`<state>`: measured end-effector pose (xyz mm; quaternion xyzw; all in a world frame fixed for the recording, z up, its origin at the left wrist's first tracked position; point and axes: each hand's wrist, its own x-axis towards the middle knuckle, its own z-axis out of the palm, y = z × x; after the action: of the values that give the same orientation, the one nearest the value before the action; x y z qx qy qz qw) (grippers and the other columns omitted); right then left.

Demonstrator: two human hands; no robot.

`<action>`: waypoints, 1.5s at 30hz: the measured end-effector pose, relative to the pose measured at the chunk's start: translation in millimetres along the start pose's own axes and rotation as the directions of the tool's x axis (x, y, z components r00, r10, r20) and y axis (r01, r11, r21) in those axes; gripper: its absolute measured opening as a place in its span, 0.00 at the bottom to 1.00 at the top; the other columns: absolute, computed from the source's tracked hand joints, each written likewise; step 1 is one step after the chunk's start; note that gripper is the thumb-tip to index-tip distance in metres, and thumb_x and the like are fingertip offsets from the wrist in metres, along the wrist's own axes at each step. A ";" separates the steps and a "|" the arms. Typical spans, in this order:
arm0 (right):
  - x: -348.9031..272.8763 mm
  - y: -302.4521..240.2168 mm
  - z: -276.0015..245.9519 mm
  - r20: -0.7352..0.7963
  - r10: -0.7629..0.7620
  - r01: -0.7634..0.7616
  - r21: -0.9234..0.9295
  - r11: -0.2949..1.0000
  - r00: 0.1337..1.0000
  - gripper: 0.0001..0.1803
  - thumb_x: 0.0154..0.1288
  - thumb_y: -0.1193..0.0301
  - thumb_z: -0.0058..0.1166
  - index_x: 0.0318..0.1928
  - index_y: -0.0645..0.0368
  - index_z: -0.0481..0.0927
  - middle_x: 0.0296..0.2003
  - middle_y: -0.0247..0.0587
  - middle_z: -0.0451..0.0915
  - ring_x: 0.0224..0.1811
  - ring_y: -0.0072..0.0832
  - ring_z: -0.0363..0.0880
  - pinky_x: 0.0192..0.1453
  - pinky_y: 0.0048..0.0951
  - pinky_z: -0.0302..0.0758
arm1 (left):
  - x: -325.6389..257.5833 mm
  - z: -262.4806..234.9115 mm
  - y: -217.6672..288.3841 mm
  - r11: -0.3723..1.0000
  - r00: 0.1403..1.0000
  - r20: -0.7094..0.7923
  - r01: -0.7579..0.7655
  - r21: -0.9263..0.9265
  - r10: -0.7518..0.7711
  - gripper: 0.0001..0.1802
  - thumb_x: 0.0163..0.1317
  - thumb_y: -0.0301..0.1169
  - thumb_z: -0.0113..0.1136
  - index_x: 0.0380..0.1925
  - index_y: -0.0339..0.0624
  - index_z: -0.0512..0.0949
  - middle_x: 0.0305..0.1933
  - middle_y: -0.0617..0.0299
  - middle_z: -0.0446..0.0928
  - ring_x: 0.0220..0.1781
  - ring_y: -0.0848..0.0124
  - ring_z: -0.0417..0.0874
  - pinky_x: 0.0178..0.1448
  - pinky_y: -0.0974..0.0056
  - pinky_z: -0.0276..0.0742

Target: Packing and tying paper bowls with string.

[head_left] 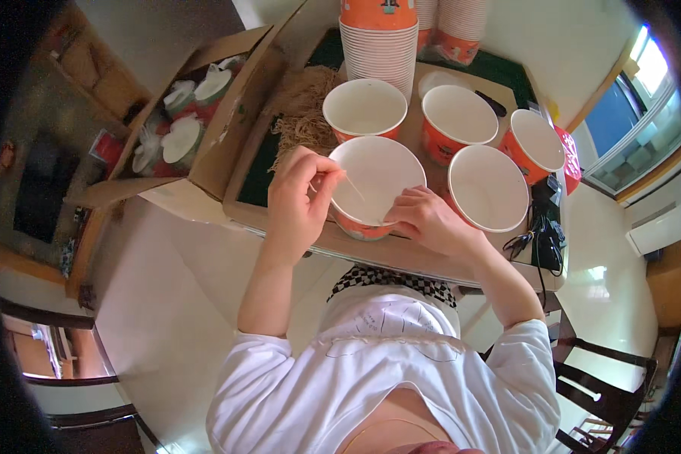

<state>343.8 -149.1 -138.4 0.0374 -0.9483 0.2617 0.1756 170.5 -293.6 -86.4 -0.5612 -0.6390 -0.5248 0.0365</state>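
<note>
left hand pinches a thin strand over the paper tub near the desk edge; right hand at rim, grip unclear.

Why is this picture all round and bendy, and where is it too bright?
Head view: straight edges bend toward a black rim, as a fisheye lens makes them; head view: the window glares white at upper right, and the floor has a shiny patch; head view: the paper tub between the hands looks fairly clear.
</note>
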 end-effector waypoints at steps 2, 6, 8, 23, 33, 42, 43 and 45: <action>2.9 -6.0 -1.5 0.017 0.042 -0.041 -0.016 0.999 0.999 0.10 0.50 0.75 0.56 0.36 0.57 0.78 0.30 0.38 0.75 0.39 0.37 0.73 0.48 0.38 0.69 | 1.3 -5.2 -13.7 0.979 0.990 -0.086 -0.096 0.179 0.113 0.04 0.54 0.24 0.61 0.27 0.40 0.75 0.27 0.63 0.70 0.27 0.69 0.71 0.30 0.66 0.68; 12.7 -32.0 3.9 0.060 0.149 -0.137 -0.173 0.975 0.987 0.12 0.50 0.73 0.55 0.38 0.58 0.77 0.33 0.39 0.77 0.41 0.37 0.75 0.48 0.36 0.70 | 0.2 -2.8 -39.2 0.892 0.950 -0.219 -0.107 0.440 0.222 0.05 0.53 0.25 0.62 0.27 0.41 0.75 0.26 0.62 0.67 0.28 0.65 0.70 0.32 0.62 0.67; 14.8 -29.3 33.6 0.020 0.116 -0.108 -0.228 0.968 0.993 0.10 0.53 0.72 0.52 0.38 0.57 0.76 0.34 0.42 0.77 0.42 0.38 0.76 0.48 0.37 0.70 | 4.1 7.9 -33.3 0.952 0.977 -0.212 0.049 0.301 0.016 0.04 0.54 0.25 0.61 0.29 0.41 0.76 0.24 0.60 0.69 0.27 0.64 0.71 0.32 0.63 0.68; 40.8 -40.9 53.1 -0.181 0.514 -0.087 0.887 0.454 0.838 0.15 0.63 0.77 0.52 0.49 0.64 0.70 0.39 0.38 0.77 0.44 0.22 0.75 0.49 0.25 0.73 | 2.0 39.2 -9.2 0.946 1.000 -0.028 -0.017 -0.323 0.008 0.05 0.53 0.23 0.58 0.31 0.41 0.74 0.31 0.58 0.75 0.35 0.62 0.78 0.39 0.61 0.73; 40.2 -24.0 52.5 -0.413 0.538 -0.016 0.782 0.623 0.735 0.11 0.60 0.83 0.48 0.45 0.63 0.71 0.40 0.35 0.75 0.42 0.22 0.73 0.48 0.23 0.71 | -3.6 44.6 -8.9 0.959 0.962 0.001 -0.273 -0.079 0.274 0.08 0.49 0.26 0.64 0.30 0.48 0.77 0.38 0.63 0.74 0.44 0.62 0.74 0.48 0.59 0.70; 39.9 -27.9 24.7 -0.306 0.702 -0.035 0.904 0.426 0.643 0.07 0.66 0.77 0.49 0.39 0.66 0.79 0.31 0.36 0.79 0.33 0.19 0.76 0.40 0.20 0.73 | -39.0 60.4 -26.3 0.931 0.923 0.129 -0.364 -0.005 0.361 0.13 0.47 0.31 0.65 0.34 0.45 0.74 0.37 0.61 0.72 0.40 0.64 0.74 0.44 0.57 0.69; 38.4 -24.5 22.5 -0.300 0.705 0.016 0.925 0.379 0.642 0.07 0.66 0.77 0.48 0.39 0.66 0.78 0.32 0.37 0.79 0.33 0.19 0.76 0.40 0.20 0.73 | -41.9 64.6 -22.6 0.957 0.949 0.133 -0.290 0.018 0.285 0.14 0.47 0.34 0.65 0.32 0.45 0.73 0.33 0.61 0.71 0.38 0.65 0.75 0.52 0.49 0.68; 35.2 -21.6 17.6 -0.315 0.712 0.109 0.941 0.320 0.628 0.07 0.67 0.76 0.47 0.38 0.66 0.78 0.34 0.37 0.79 0.34 0.20 0.76 0.39 0.20 0.72 | -43.6 68.4 -24.5 0.938 0.933 0.215 -0.320 0.133 0.288 0.12 0.48 0.34 0.64 0.31 0.46 0.73 0.30 0.62 0.71 0.38 0.66 0.75 0.57 0.43 0.64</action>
<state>308.8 -175.9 -129.7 -0.1748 -0.4818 0.7551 0.4088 205.2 -270.0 -160.1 -0.6965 -0.5861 -0.4012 0.1020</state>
